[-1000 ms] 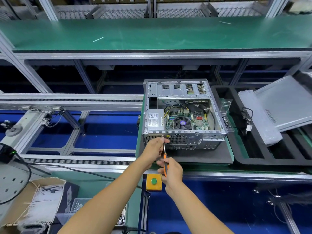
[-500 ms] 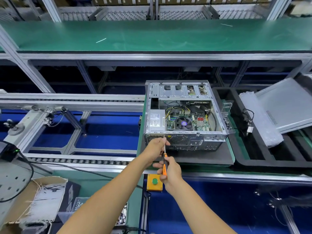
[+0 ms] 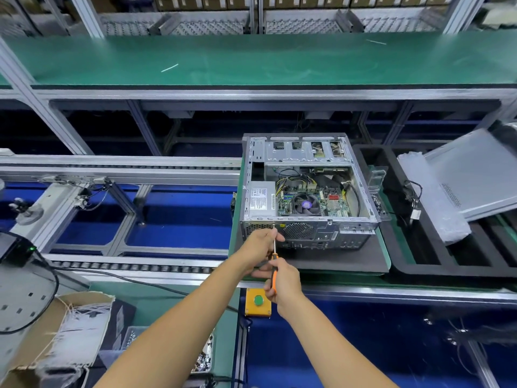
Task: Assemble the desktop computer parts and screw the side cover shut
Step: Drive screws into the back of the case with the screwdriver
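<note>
One long green workbench [image 3: 251, 60] runs across the far side of our view, with a roller conveyor [image 3: 120, 169] nearer on our left. In the middle, one desktop computer case [image 3: 307, 191] lies on its side on a dark pad [image 3: 335, 260], its open side facing up and its rear panel facing us. Inside we count one power supply [image 3: 261, 199], one motherboard [image 3: 316, 201] and one round cooler fan [image 3: 306, 204]. To the right, one black tray [image 3: 419, 261] holds one grey side cover [image 3: 481, 169] leaning at a tilt, well apart from the case, beside one clear plastic bag [image 3: 430, 197].

We judge the task partly done: the internal parts appear seated, but the side cover is not yet on, so fitting it and screwing it shut remain. The work in hand looks like driving a screw into the rear panel near the power supply corner.

Our two hands meet just in front of the case. Our left hand [image 3: 260, 245] has its fingers curled around the thin metal shaft of one screwdriver [image 3: 274, 264], steadying it near the tip. Our right hand [image 3: 285, 281] grips the orange and black handle lower down. The tip touches the rear panel.

Nearest us sit one yellow box with a green button [image 3: 258, 301] and one cardboard box of white ties [image 3: 70, 331].
</note>
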{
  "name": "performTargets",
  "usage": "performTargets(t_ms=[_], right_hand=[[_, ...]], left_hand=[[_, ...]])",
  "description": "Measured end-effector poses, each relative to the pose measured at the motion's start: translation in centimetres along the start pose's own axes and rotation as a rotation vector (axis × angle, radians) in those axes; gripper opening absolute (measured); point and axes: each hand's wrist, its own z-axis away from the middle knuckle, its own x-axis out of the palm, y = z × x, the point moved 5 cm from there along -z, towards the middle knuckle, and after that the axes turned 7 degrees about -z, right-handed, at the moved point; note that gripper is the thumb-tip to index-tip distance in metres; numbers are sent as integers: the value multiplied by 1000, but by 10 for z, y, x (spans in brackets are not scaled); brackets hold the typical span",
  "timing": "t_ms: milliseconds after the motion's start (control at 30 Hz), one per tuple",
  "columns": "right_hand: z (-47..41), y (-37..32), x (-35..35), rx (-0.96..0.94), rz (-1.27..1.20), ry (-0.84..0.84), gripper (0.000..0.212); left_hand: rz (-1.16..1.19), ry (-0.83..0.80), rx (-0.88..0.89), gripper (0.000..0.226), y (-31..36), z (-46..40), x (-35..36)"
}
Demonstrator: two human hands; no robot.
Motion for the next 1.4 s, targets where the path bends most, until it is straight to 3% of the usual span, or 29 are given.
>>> performTargets(t_ms=[267,500,600,800,967,1233,1400], right_hand=[[0,-8,-17,-307,95,146,17],[5,-3,-3,16,-199,-20,17],[8,-3,-1,43,-234,-42,19],[8,-9,-9,-257,36,69,11],[5,-16,-16,-386,146,164,10],[2,-17,-20,-456,196,205,17],[4,-23,-21,-489,242,219,20]], left_hand=[[-41,89,57,37,5,-1,7],[-73,82,92,39,6,2,1],[-110,80,117,36,9,2,0],[-93,81,96,35,9,-1,3],[-22,81,52,35,5,-4,4],[381,155,-83,33,-2,-11,14],[479,188,-93,31,-4,-12,19]])
